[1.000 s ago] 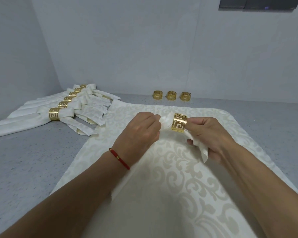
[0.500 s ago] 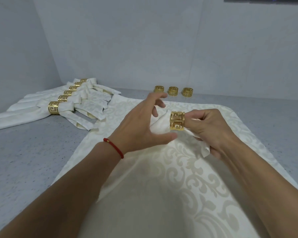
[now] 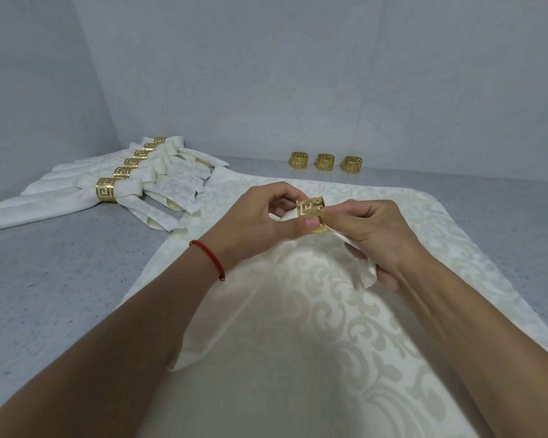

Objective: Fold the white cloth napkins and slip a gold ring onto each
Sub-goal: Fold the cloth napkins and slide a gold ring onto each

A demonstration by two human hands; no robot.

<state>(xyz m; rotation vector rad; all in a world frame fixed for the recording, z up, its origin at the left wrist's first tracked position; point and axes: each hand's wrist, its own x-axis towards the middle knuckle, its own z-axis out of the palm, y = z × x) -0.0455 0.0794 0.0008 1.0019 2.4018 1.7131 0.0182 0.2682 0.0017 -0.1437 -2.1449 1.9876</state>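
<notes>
Ring part-way onto gathered napkin, held above the table.

Ring (image 3: 311, 215) sits between both hands, its bore running left-right; napkin (image 3: 298, 311) trails toward the person. Right hand (image 3: 370, 235) pinches the ring and the cloth tail; left hand (image 3: 253, 226) pinches cloth at the ring's left mouth. Judged next: left draws cloth leftward. Three spare rings (image 3: 325, 161) lie beyond.

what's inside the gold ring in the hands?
White napkin cloth fills the gold ring, bulging out its left end. Left hand and right hand cover the rest.
</notes>
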